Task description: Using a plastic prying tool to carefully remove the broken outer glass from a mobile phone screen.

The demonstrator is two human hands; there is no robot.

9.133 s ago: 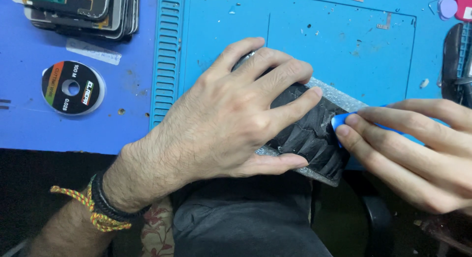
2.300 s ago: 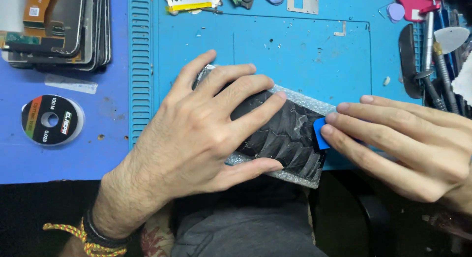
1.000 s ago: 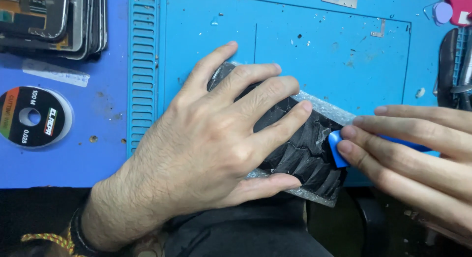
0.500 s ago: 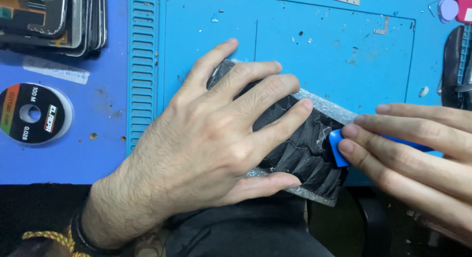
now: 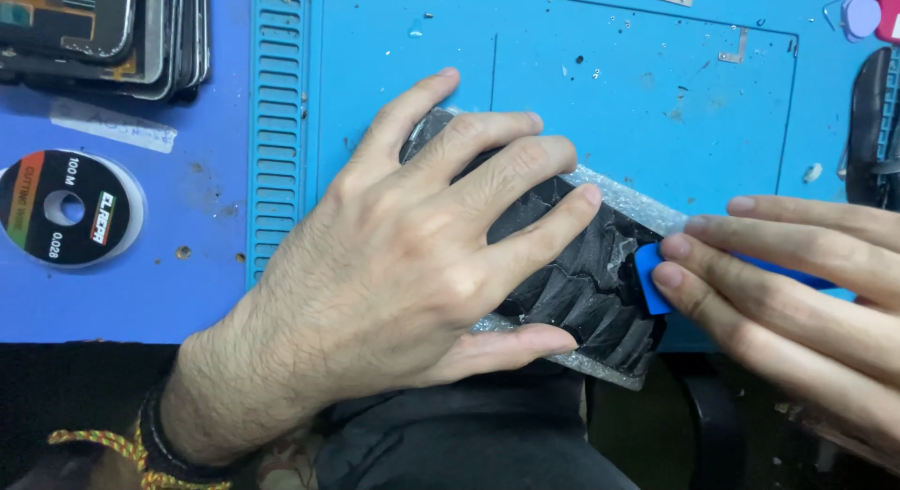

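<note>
Phone [image 5: 586, 274], black, cracked and ridged-looking on its upper face, lies on a bubble-wrap sheet [image 5: 628, 197] at the near edge of the blue work mat [image 5: 600, 87]. Wrap is clear, bumpy, sticks out past the phone at the right end and under the near edge.

Left hand [image 5: 403, 256] lies flat on the phone, fingers spread wide, thumb tucked along the near side against the wrap; pressing down, not gripping. Right hand [image 5: 797, 293] comes in from the right, fingers close together and nearly straight, fingertips pinching a small blue plastic pick [image 5: 649, 277]. Pick is thin, flat, its edge touching the phone's right end; whether it sits in a seam or only against the surface I cannot tell.

Mat is rubbery, with a ribbed slotted strip [image 5: 278, 124] down its left side and shallow rectangular outlines moulded in; small specks and bits scattered on it. Left of the mat, on the purple-blue table: a flat round spool [image 5: 67, 207], black with a coloured label, in clear wrap, and a stack of phone screens [image 5: 103, 30] at the top left corner. Braided yellow-red bracelet [image 5: 94, 441] and dark band on the left wrist.
</note>
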